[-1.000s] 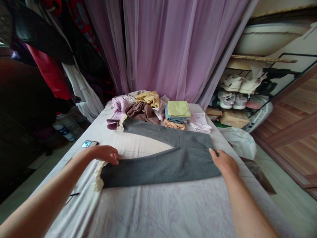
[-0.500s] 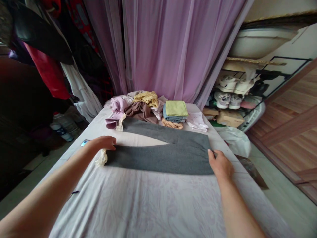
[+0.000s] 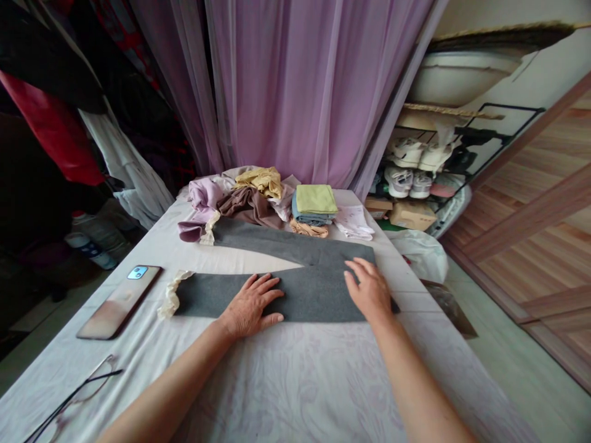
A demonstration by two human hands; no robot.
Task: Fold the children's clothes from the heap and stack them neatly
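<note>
A pair of dark grey trousers (image 3: 314, 289) lies flat across the table, waist to the right and legs to the left, with cream lace at both leg ends. On the nearer leg rests my left hand (image 3: 252, 304), open, its fingers spread flat on the cloth. My right hand (image 3: 369, 289) is over the waist end, also open, fingers apart and slightly bent. Part of the waistband is hidden beneath it. Neither hand grips the fabric.
Behind the trousers sit a heap of crumpled clothes (image 3: 249, 200) and a folded stack topped by a green cloth (image 3: 316, 199). A phone (image 3: 120, 304) and eyeglasses (image 3: 78, 394) lie at the left. Shoes (image 3: 410, 163) stand on a rack beyond the table's right side.
My left hand has left the lace hem and moved right onto the middle of the near leg. My right hand has let go of the waistband edge and shifted left, fingers opened.
</note>
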